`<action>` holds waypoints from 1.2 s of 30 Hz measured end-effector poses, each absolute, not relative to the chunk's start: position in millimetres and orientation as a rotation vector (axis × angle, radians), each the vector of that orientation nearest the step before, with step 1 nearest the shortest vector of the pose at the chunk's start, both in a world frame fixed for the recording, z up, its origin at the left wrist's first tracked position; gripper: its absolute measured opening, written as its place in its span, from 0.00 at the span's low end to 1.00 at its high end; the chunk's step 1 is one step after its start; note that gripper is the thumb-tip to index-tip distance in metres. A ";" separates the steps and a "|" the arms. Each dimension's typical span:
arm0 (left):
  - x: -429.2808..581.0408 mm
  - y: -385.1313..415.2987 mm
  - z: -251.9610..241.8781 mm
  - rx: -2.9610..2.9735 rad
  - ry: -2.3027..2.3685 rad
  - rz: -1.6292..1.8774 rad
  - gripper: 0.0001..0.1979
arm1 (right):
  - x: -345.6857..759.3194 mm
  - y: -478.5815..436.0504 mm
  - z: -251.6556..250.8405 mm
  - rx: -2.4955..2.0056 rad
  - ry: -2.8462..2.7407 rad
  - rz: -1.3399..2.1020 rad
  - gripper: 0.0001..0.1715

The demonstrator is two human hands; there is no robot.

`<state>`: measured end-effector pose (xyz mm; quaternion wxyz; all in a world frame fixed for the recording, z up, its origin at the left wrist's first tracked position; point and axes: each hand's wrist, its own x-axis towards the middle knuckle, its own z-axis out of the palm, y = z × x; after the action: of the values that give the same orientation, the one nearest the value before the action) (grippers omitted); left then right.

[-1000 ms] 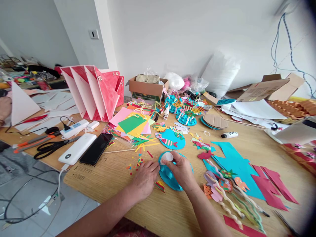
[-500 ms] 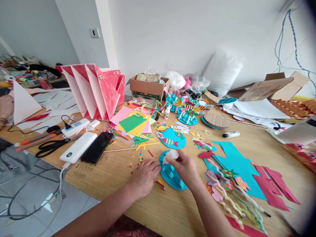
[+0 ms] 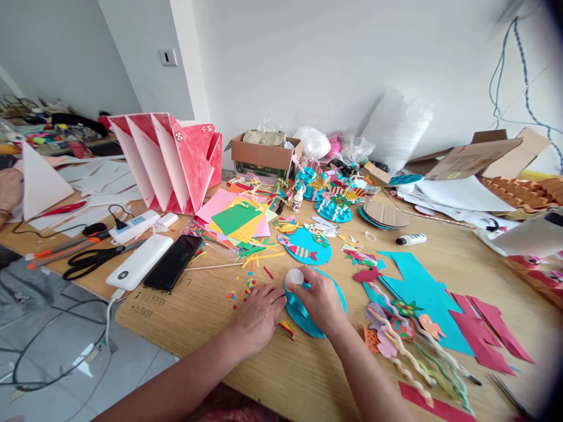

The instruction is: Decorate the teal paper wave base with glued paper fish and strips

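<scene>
My right hand is closed around a small translucent white bottle. Its round bottom faces up, and its lower end is hidden by my fingers and the disc. Beneath it lies a blue paper disc with raised, wavy blue folds, partly covered by my right hand. My left hand lies with fingers stretched forward, their tips at the disc's left edge. Just beyond sits another blue disc carrying paper fish. Thin coloured paper strips lie by my left fingers.
Blue paper, red paper pieces and wavy pipe-cleaner-like strands spread to the right. On the left are a phone, a power bank and black scissors. A red-and-white rack stands behind. Another person's hand shows far left.
My right hand has shifted slightly left with the bottle, bringing it down toward the disc's upper left part. More of the disc's right side shows. My left hand has barely moved.
</scene>
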<state>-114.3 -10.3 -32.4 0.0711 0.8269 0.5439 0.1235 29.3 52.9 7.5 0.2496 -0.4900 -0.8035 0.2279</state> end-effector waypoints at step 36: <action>-112.7 -9.0 -37.7 2.532 1.650 0.402 0.12 | 30.0 53.9 9.8 -1.358 -2.145 0.585 0.10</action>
<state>-112.7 -9.0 -37.7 0.0461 0.8296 0.5407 0.1317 30.0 53.9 9.8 0.2652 -0.5026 -0.7938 0.2167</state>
